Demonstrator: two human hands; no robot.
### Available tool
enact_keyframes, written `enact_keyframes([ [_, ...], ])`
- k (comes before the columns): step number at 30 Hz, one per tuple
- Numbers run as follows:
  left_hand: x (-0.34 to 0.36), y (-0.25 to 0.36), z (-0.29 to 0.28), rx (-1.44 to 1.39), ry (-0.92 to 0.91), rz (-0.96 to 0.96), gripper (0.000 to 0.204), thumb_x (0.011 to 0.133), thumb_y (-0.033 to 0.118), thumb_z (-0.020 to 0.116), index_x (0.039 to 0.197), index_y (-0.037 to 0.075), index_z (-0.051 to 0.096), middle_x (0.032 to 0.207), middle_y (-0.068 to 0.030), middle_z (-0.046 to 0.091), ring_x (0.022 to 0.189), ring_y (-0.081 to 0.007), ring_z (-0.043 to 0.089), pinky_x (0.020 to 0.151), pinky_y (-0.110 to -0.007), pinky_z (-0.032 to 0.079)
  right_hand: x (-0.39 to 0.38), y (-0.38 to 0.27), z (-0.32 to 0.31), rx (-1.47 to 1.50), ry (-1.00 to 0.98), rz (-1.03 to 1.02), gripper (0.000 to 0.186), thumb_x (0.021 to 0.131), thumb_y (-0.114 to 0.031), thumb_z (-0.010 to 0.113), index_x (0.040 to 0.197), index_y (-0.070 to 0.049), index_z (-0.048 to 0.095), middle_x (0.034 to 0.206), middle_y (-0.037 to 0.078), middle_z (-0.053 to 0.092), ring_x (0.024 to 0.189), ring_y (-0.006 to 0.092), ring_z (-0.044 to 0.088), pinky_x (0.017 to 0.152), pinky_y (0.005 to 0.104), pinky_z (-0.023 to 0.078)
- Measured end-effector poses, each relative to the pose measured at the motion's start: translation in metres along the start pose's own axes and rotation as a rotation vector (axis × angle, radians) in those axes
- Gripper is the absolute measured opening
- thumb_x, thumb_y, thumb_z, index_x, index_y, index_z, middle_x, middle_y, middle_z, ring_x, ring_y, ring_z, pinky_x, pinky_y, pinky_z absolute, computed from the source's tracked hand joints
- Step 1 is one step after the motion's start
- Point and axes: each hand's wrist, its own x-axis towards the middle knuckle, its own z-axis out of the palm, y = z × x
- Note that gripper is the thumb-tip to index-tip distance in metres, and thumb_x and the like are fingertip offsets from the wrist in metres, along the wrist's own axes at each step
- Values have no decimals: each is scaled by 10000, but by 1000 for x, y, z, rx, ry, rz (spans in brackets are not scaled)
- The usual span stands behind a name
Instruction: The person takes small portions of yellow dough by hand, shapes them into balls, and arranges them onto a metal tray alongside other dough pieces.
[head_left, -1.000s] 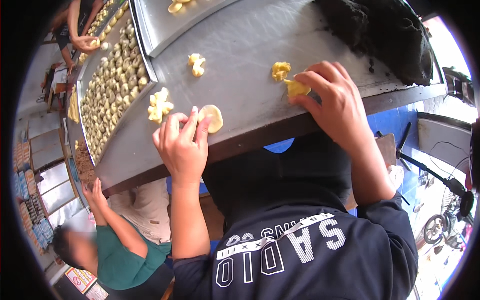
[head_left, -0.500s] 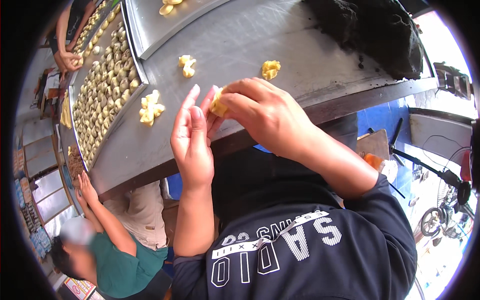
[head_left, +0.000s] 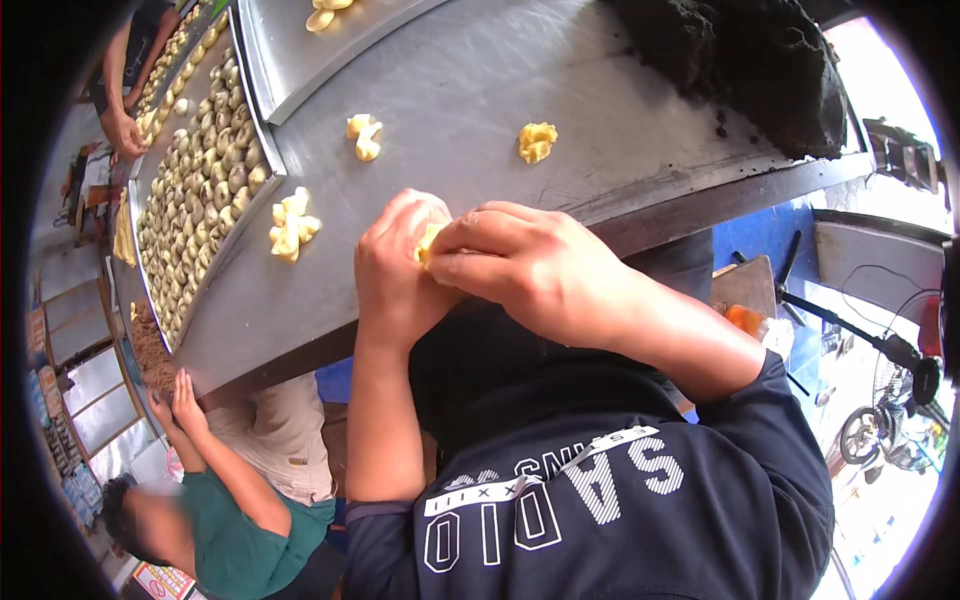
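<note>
From here I see a grey metal surface (head_left: 440, 110) — blue floor (head_left: 762, 222) at right, glare (head_left: 882, 65) beyond — and packed shelves (head_left: 62, 432) far left.

Looks like smooth, faintly streaked metal across the tabletop (head_left: 460, 110), shiny metal on the upper tray (head_left: 340, 60); matt and rough on the black mound (head_left: 750, 70), lumpy on the yellow dough piece (head_left: 538, 142), matt cloth on the dark shirt (head_left: 620, 530).

Both hands (head_left: 398, 270) (head_left: 530, 262) together, curled inward
</note>
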Motion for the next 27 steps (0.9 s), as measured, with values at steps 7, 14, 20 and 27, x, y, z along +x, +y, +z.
enact_keyframes([
  [7,-19,-3,-4,-438,-255,-147,624,565,247,1126,962,59,683,851,-81,709,788,-331,734,720,-430,593,25,5,-8,30,77,250,472,771,-71,902,1233,-114,815,1241,98,728,1125,350,697,1006,457,593],
  [14,-11,2,0,-167,-132,-11,479,773,282,1055,1036,53,727,843,-74,700,754,-307,700,716,-406,581,29,1,-13,-133,-1,117,246,890,-110,808,1126,-45,782,1254,123,781,1196,361,728,1013,460,614],
  [20,-19,3,-12,-835,-59,-329,469,1070,476,824,1209,48,693,991,0,624,755,-109,538,762,-264,492,-2,47,-35,-599,35,201,280,970,-93,796,1251,-83,809,1334,88,784,1212,325,714,999,448,611],
  [27,-16,2,-6,-754,-46,-308,411,948,332,962,1085,46,700,882,20,652,686,-63,511,637,-228,431,1,42,-39,-561,2,149,283,906,-56,826,1186,-93,807,1267,60,785,1150,313,716,972,441,617],
])
